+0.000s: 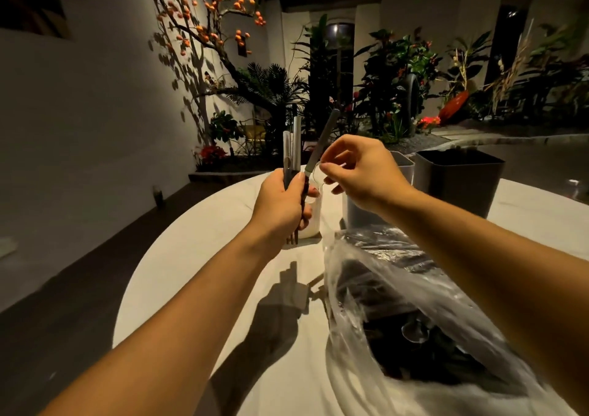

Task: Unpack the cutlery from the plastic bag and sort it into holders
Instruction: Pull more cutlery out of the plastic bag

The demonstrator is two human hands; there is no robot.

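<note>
Left hand [280, 205] grips a cutlery bundle [294, 148] upright so the right hand [360, 170] pinches one grey-handled piece [322, 138] free for sorting.

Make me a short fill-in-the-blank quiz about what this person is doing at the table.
1. The left hand grips a bundle of ____.
2. The right hand pinches a thin loop beside the ____ handle.
3. The clear plastic bag lies under the ____ forearm.
4. The dark holder stands on the ____.

Missing words: cutlery; grey; right; table

plastic bag [414, 313] cut off at bottom edge, its dark contents blurred, fork tines hidden behind left wrist
</note>
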